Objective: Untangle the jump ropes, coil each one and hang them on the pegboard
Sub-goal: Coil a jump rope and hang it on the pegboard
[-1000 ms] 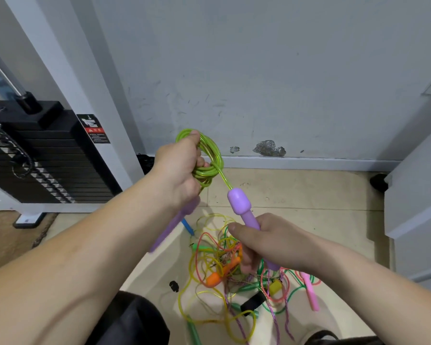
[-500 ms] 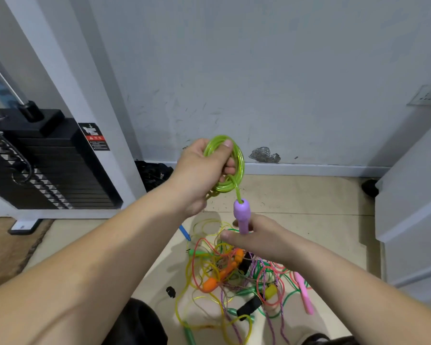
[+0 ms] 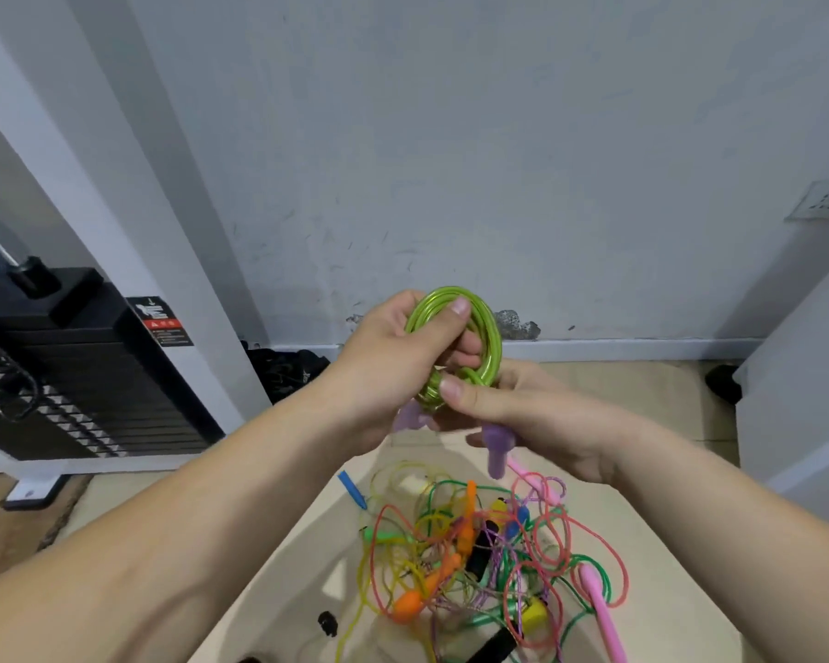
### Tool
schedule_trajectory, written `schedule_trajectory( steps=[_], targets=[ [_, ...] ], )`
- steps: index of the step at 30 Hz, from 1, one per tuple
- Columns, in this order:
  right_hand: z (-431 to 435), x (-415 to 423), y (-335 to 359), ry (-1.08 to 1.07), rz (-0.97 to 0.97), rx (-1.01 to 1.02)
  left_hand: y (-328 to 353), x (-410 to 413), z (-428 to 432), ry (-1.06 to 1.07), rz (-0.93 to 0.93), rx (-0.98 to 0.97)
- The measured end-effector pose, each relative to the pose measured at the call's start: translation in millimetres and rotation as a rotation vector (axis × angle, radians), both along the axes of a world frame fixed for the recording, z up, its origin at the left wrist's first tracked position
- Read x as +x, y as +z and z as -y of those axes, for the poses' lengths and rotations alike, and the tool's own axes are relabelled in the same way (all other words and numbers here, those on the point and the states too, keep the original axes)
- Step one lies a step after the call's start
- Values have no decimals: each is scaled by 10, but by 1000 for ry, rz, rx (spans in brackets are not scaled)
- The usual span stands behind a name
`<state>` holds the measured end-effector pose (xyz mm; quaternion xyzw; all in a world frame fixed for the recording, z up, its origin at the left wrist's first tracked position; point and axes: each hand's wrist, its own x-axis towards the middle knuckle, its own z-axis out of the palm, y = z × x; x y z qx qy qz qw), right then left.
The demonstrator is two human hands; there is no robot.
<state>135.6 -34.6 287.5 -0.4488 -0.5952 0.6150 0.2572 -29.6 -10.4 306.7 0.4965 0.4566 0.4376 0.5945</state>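
coil of green rope (image 3: pixel 493 342) gripped by left hand (image 3: pixel 379 361), pinched below by right hand (image 3: pixel 546 418).

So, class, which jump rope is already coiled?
The green rope with purple handles, held by the left hand and right hand; the others lie in the tangled pile.

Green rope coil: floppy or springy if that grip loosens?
Likely springy: the green rope holds round loops, pinched by the left hand. Glossy surface, so probably slick. The purple handle in the right hand may drag loops loose.
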Motion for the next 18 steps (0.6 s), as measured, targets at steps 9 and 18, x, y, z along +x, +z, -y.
schedule_trajectory(
  steps=[9, 18],
  targets=[
    [-1285, -117, 269, 215, 15, -63, 324, -35, -1193, -37, 46, -21],
    [-1601, -107, 2496, 37, 32, -146, 2594, -147, -1523, -50, -62, 59]
  ],
)
